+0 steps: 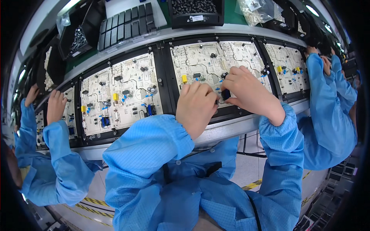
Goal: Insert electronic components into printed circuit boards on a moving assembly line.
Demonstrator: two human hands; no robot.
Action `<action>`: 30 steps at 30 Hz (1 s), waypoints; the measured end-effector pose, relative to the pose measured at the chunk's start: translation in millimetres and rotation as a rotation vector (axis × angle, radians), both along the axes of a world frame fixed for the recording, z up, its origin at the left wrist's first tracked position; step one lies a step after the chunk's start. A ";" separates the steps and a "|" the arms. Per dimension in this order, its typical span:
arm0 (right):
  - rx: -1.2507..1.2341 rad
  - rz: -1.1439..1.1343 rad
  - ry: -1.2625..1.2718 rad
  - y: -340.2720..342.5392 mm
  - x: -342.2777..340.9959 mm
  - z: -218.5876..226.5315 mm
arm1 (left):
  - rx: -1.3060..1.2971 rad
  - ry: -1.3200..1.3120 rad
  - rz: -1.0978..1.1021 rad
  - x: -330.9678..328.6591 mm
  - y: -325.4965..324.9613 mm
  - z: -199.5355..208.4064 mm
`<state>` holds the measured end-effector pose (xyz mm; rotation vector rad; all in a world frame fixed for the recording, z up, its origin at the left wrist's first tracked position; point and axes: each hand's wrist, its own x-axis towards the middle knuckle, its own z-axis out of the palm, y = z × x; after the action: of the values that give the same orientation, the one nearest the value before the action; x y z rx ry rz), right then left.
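Note:
A cream circuit board [200,57] in a black frame lies in front of me, carrying small parts. My right hand [250,92] is over the board's near right part, thumb and forefinger closed around a dark, blocky component [225,94]. Whether that block touches the board cannot be told. Just to its left, my left hand [195,107] has curled fingers low over the near edge of the board; its fingertips hide whatever they grip. A yellow component [184,79] stands on the board beyond the left hand.
Another populated board [123,82] sits left, a further one [287,65] right. Behind are a black bin of small dark parts [194,7], a tray of black rectangular pieces [125,27] and bagged parts [254,13]. People in blue sleeves [59,142] work on both sides.

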<state>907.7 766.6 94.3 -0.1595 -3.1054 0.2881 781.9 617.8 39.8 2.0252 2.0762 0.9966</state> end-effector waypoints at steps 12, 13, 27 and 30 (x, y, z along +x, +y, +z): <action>0.029 0.124 0.114 32.7 -5.5 1.1 | -0.020 0.123 0.046 7.3 13.8 -0.2; 0.057 0.147 0.215 43.9 -19.4 10.8 | -0.022 0.144 0.057 6.7 13.5 2.4; 0.514 -0.462 0.272 175.4 -227.8 10.0 | -0.070 0.161 0.115 16.2 10.3 17.4; 0.201 -0.255 0.398 176.6 -222.9 13.0 | -0.083 0.117 0.107 14.9 12.4 15.3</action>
<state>684.8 943.2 107.2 -0.4305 -2.6603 -0.0024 796.7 630.2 55.1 1.9967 2.2653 0.8096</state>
